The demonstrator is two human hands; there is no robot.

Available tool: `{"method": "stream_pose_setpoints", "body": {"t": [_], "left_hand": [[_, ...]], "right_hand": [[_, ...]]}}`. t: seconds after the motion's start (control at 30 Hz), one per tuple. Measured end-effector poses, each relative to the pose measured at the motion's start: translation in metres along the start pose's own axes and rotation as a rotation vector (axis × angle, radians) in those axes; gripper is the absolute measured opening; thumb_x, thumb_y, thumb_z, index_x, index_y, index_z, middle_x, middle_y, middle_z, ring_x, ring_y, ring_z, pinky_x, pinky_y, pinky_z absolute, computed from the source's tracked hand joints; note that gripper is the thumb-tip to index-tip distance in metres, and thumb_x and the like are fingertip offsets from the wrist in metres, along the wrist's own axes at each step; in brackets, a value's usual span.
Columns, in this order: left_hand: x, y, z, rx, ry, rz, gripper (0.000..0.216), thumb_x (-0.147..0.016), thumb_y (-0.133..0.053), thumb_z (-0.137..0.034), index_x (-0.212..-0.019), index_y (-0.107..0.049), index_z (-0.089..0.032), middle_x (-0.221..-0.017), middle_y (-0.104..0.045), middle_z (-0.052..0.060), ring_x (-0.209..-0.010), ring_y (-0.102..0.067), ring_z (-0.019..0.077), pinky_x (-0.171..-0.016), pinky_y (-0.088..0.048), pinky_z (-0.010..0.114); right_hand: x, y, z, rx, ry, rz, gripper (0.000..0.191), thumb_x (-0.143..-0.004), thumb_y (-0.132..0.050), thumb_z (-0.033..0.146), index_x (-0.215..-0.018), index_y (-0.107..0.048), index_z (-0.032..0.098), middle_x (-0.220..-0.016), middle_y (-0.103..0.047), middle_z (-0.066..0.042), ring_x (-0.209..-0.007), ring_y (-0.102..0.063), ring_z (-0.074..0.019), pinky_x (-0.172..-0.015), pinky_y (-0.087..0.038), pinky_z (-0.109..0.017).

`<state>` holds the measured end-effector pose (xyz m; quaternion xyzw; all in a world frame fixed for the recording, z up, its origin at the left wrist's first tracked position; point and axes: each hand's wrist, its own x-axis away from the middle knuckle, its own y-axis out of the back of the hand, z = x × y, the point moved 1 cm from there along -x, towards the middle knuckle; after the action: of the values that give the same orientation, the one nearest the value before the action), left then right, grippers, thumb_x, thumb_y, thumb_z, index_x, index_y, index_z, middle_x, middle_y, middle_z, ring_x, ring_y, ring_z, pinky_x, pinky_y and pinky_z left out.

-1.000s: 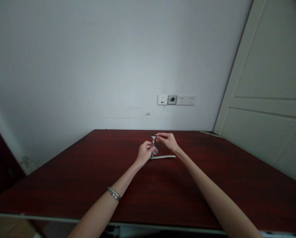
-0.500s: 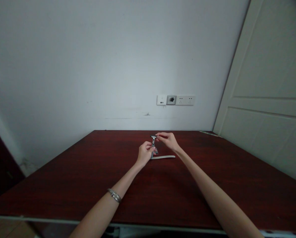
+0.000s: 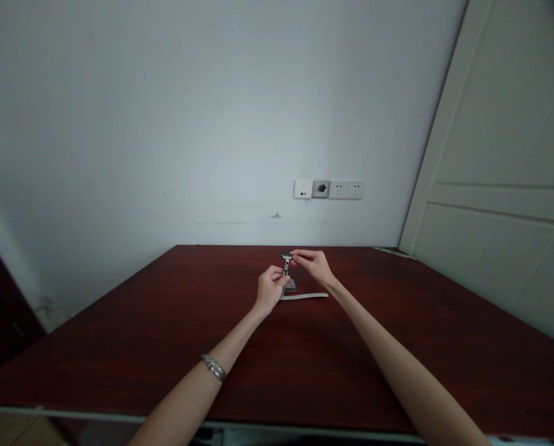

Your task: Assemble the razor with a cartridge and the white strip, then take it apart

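The left hand (image 3: 269, 290) is pinching a slim T-shaped tool (image 3: 286, 264) low on its shaft, whose long axis is running nearly upright above the table (image 3: 202, 310). The right hand (image 3: 317, 267) is pinching the crosspiece's right end — it is sitting nearer the top. A pale strip (image 3: 307, 296) and a small greyish item (image 3: 291, 285) (too small to identify) are lying just beside.

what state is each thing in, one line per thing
Left hand: closed around the T-shaped tool's stem
Right hand: pinching the right end of its head
T-shaped tool: held in both hands
White strip: lying nearly straight on the table
Bracelet: worn on the left forearm
White double socket: slots exposed
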<state>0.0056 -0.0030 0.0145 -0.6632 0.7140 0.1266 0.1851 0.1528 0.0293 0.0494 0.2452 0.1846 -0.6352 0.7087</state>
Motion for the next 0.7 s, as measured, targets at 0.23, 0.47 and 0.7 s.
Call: {"method": "stream_pose_setpoints", "body": {"t": [0.23, 0.47, 0.7], "left_hand": [[-0.001, 0.003, 0.000, -0.007, -0.051, -0.006, 0.011, -0.065, -0.062, -0.018, -0.070, -0.053, -0.015, -0.063, -0.064, 0.001, -0.055, -0.063, 0.0152, -0.057, -0.050, 0.025], [0.000, 0.001, -0.004, 0.001, -0.038, -0.035, 0.012, -0.063, -0.065, -0.019, -0.070, -0.055, -0.014, -0.062, -0.064, 0.001, -0.056, -0.062, 0.0151, -0.057, -0.049, 0.025], [0.003, -0.001, -0.008, -0.014, -0.021, -0.043, 0.011, -0.064, -0.064, -0.017, -0.070, -0.055, -0.014, -0.060, -0.063, 0.001, -0.054, -0.062, 0.0150, -0.054, -0.048, 0.024]], "right_hand": [[0.002, -0.004, 0.004, -0.052, -0.032, -0.017, 0.029, -0.066, -0.066, 0.036, -0.082, -0.070, 0.013, -0.069, -0.067, -0.004, -0.064, -0.060, -0.0152, -0.068, -0.049, -0.029], [0.002, -0.003, 0.005, -0.067, -0.042, -0.010, 0.033, -0.065, -0.067, 0.040, -0.083, -0.070, 0.012, -0.073, -0.068, -0.006, -0.066, -0.061, -0.0171, -0.069, -0.050, -0.031], [0.002, 0.001, 0.014, 0.064, 0.045, 0.044, 0.026, -0.070, -0.061, 0.036, -0.081, -0.069, 0.014, -0.067, -0.066, -0.003, -0.064, -0.059, -0.0149, -0.066, -0.046, -0.028]]}}
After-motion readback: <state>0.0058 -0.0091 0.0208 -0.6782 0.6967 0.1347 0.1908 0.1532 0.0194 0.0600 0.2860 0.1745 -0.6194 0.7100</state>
